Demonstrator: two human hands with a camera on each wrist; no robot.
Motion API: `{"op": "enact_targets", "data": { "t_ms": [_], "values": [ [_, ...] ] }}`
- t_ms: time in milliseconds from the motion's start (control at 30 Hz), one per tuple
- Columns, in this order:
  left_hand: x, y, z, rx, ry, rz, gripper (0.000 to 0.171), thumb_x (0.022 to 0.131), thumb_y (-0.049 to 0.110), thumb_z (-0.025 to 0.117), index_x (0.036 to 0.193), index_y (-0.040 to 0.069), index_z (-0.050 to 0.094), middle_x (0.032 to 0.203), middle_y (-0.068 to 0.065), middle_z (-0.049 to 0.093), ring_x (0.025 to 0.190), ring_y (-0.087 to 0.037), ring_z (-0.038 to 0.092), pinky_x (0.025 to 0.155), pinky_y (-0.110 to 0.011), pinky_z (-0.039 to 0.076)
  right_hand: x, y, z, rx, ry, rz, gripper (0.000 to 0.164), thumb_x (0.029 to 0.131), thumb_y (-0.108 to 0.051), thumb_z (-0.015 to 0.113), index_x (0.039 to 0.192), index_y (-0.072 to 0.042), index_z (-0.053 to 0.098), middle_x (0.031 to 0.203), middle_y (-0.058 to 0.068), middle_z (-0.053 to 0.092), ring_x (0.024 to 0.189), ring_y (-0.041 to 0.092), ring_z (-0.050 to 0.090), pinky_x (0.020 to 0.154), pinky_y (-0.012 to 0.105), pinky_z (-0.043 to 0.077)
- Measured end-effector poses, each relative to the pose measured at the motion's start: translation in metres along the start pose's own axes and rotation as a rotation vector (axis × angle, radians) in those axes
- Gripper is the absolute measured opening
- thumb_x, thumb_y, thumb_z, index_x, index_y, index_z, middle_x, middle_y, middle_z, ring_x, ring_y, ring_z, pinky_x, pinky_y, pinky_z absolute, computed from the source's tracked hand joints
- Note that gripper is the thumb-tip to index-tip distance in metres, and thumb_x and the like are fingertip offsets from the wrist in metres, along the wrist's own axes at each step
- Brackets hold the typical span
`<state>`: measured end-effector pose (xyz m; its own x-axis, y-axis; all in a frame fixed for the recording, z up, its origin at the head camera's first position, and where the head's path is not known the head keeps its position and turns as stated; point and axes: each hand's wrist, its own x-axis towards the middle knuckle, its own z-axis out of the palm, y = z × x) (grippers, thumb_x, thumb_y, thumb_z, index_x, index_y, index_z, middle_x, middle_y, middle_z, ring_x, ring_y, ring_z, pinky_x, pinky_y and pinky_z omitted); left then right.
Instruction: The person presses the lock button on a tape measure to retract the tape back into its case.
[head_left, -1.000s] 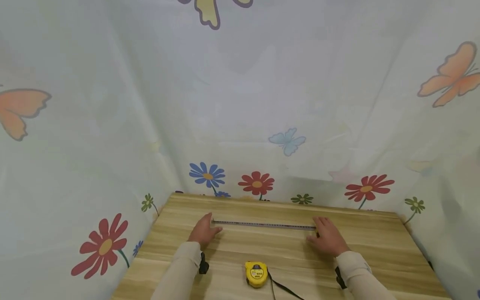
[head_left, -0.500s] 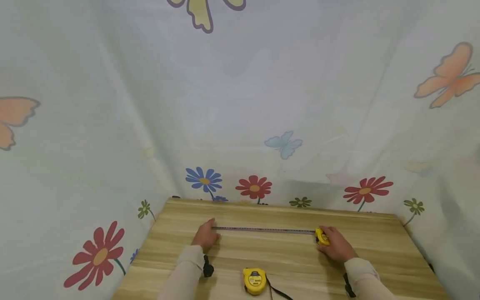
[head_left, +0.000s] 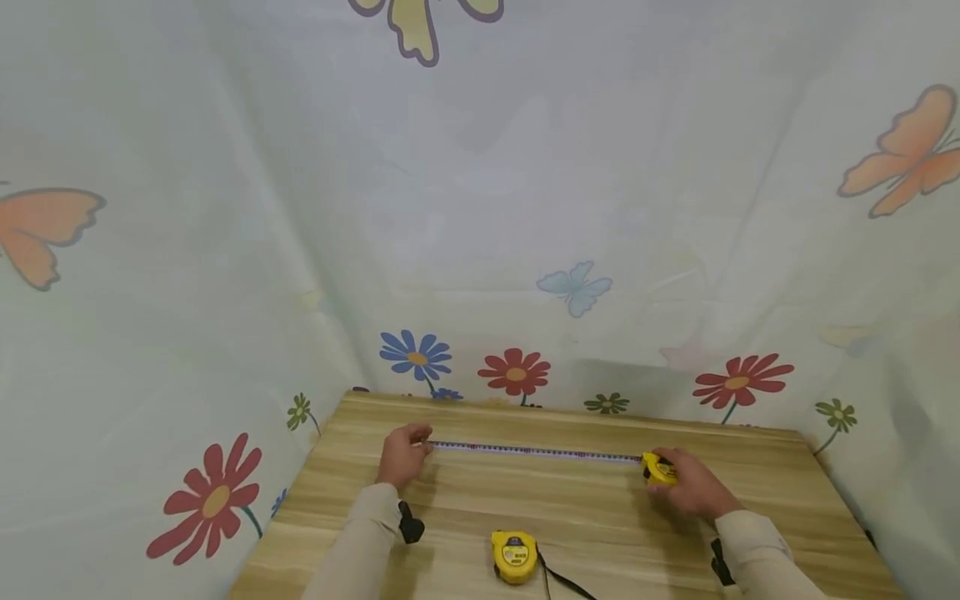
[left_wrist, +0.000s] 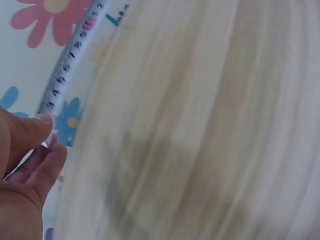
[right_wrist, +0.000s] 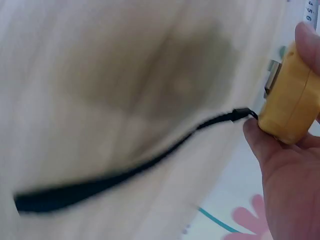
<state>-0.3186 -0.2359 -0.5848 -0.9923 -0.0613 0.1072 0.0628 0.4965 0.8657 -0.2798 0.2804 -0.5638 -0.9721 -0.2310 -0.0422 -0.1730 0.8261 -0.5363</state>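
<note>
A yellow tape measure (head_left: 660,470) is gripped in my right hand (head_left: 697,485) at the right of the table in the head view. Its printed blade (head_left: 532,451) runs out straight to the left. My left hand (head_left: 402,458) pinches the blade's end between thumb and fingers; in the left wrist view the pinched tip of the blade (left_wrist: 70,62) is mostly hidden by the thumb. From the case (right_wrist: 290,97) a black wrist strap (right_wrist: 160,155) hangs loose in the right wrist view. A second yellow tape measure (head_left: 514,557) lies on the table between my forearms, untouched.
The wood-grain table (head_left: 600,517) reaches back to a pale curtain (head_left: 480,208) printed with flowers and butterflies, which surrounds it on the sides too. A black strap (head_left: 566,581) trails from the lying tape measure toward the near edge.
My right hand has moved slightly right and turned, bringing the yellow case into sight. The left thumb and fingers have closed together on the blade's end. The second tape measure stays put.
</note>
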Motion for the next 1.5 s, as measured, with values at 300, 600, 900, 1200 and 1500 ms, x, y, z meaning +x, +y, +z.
{"op": "enact_targets", "data": {
  "t_ms": [300, 600, 900, 1200, 1500],
  "values": [
    [-0.002, 0.03, -0.035, -0.094, 0.0, 0.004, 0.024, 0.094, 0.002, 0.074, 0.118, 0.003, 0.077, 0.118, -0.022, 0.077, 0.109, -0.031, 0.075, 0.091, -0.037, 0.063, -0.01, -0.022, -0.048, 0.027, -0.066, -0.108, 0.067, 0.093, -0.029, 0.079, 0.141, 0.009, 0.051, 0.123, 0.021, 0.063, 0.096, 0.02, 0.058, 0.083, 0.039, 0.053],
    [0.0, 0.059, -0.069, -0.063, -0.047, 0.034, 0.025, 0.096, 0.012, 0.075, 0.121, 0.01, 0.078, 0.12, -0.012, 0.078, 0.111, -0.025, 0.075, 0.096, -0.039, 0.062, -0.026, -0.052, -0.091, -0.059, 0.006, -0.258, 0.06, 0.092, -0.025, 0.081, 0.135, 0.009, 0.057, 0.118, 0.016, 0.066, 0.09, 0.011, 0.056, 0.075, 0.029, 0.052],
    [0.0, 0.09, -0.102, -0.096, -0.046, 0.12, 0.026, 0.097, 0.01, 0.074, 0.122, 0.005, 0.076, 0.121, -0.015, 0.077, 0.105, -0.014, 0.076, 0.092, -0.033, 0.062, -0.039, -0.086, -0.127, -0.114, 0.069, -0.332, 0.064, 0.089, -0.027, 0.084, 0.139, 0.004, 0.059, 0.119, 0.011, 0.068, 0.089, 0.005, 0.057, 0.076, 0.027, 0.055],
    [-0.003, 0.103, -0.119, -0.121, -0.024, 0.139, 0.022, 0.097, 0.015, 0.075, 0.118, 0.011, 0.078, 0.119, -0.012, 0.078, 0.1, -0.006, 0.075, 0.1, -0.05, 0.059, -0.05, -0.105, -0.145, -0.095, 0.109, -0.416, 0.051, 0.088, -0.019, 0.084, 0.137, -0.012, 0.068, 0.126, 0.013, 0.065, 0.095, 0.008, 0.062, 0.074, 0.024, 0.057],
    [-0.009, 0.102, -0.128, -0.132, 0.002, 0.152, 0.019, 0.097, 0.018, 0.075, 0.114, 0.011, 0.08, 0.119, -0.012, 0.078, 0.1, -0.005, 0.073, 0.096, -0.037, 0.061, -0.057, -0.114, -0.143, -0.145, 0.074, -0.481, 0.033, 0.091, -0.017, 0.081, 0.124, -0.015, 0.074, 0.128, 0.014, 0.059, 0.1, 0.017, 0.063, 0.075, 0.023, 0.059]
  ]
}}
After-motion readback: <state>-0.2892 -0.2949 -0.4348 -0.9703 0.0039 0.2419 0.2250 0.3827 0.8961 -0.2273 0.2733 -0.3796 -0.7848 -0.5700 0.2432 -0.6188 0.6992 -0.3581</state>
